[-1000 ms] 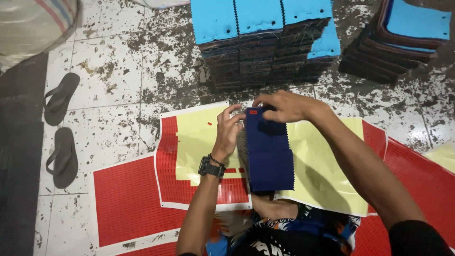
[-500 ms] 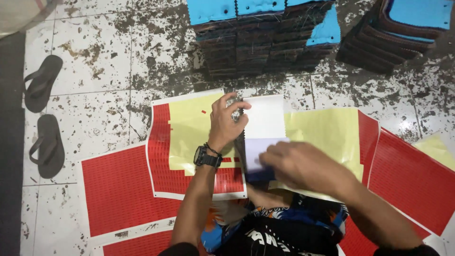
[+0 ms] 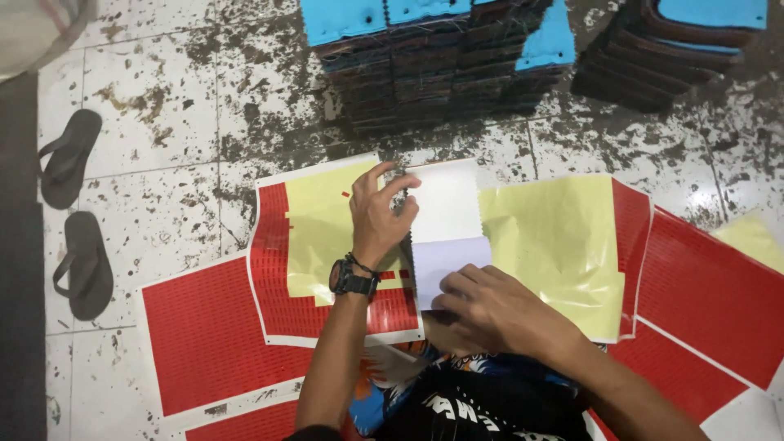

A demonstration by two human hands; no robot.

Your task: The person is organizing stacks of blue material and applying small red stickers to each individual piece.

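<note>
Stained tile floor [image 3: 171, 122], both hands — left hand [image 3: 377, 214], right hand [image 3: 490, 310] — on white sheet [image 3: 445, 208]

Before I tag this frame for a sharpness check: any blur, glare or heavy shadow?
Head view: right hand slightly soft, left hand sharper; white sheet bright, nearly washed out; mild sheen on the yellow sheet; soft, even shadows.

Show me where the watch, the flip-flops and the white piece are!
watch [image 3: 349, 280], head view, on the black case at the left wrist.
flip-flops [image 3: 82, 261], head view, on the sole of the nearer dark sandal, left on the floor.
white piece [image 3: 443, 208], head view, on its upper half between both hands.
</note>
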